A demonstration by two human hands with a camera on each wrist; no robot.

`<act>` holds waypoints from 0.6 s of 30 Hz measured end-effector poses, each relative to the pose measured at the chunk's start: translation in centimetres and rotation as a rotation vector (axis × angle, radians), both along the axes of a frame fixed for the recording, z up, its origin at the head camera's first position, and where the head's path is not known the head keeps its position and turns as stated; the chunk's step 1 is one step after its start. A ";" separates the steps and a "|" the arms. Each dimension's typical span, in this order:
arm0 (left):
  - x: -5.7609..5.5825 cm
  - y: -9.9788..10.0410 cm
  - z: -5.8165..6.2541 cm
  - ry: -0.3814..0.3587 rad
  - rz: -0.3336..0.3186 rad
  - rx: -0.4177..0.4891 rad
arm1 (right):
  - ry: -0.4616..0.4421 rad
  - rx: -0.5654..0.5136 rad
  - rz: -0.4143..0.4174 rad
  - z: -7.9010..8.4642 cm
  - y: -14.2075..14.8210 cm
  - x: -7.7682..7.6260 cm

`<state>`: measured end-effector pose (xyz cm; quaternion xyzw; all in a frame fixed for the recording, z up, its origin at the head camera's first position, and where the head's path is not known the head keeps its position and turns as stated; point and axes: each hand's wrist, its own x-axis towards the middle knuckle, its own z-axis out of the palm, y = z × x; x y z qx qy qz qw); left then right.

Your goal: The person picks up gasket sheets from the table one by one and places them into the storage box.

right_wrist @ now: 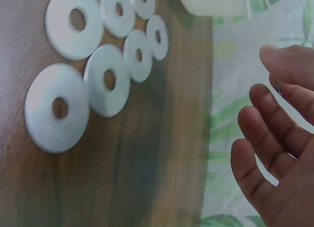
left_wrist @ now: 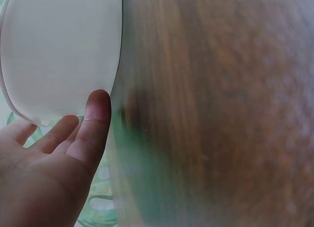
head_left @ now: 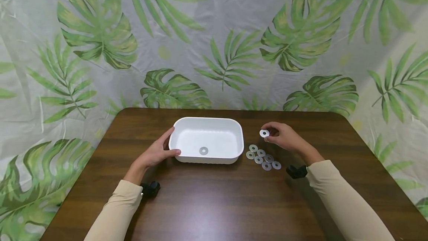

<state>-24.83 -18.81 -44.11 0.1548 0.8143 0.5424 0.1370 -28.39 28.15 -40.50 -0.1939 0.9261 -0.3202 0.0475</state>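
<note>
Nearest in, a black wrist mount [head_left: 296, 172] hangs just beside seven loose washers [head_left: 256, 160] on the wooden table [head_left: 200, 205] — one low sweep of that arm could scatter them. Further up, the left hand [head_left: 155, 154] is spread wide, thumb and fingers against the left end of the white tray [head_left: 222, 140], where a single washer [head_left: 201, 151] lies near the close wall; uneven pressure at that corner might slide the tray askew. And over on the right, the right hand [head_left: 286, 136] pinches the held washer [head_left: 261, 132] between thumb and finger, apart from the tray — a thin edge, so a slack fingertip could drop it. Beyond hangs leaf-print cloth [head_left: 227, 62].
</note>
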 end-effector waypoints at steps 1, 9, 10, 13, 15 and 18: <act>0.0 0.0 0.0 -0.002 -0.001 0.004 | -0.006 -0.009 -0.003 0.2 -0.2 0.0; 0.1 0.0 0.0 -0.009 -0.001 0.012 | 0.000 -0.022 0.024 2.3 -2.1 -0.1; 0.1 0.0 0.0 -0.008 0.001 0.009 | 0.003 -0.021 0.035 2.5 -2.4 -0.1; 0.0 -0.1 0.0 -0.003 0.004 0.003 | 0.018 -0.021 0.075 3.0 -3.5 0.1; 0.0 -0.1 -0.1 -0.004 0.007 0.008 | 0.021 -0.021 0.103 3.3 -4.3 0.2; 0.0 -0.1 -0.2 -0.007 0.004 0.025 | 0.016 -0.023 0.147 3.6 -5.3 0.3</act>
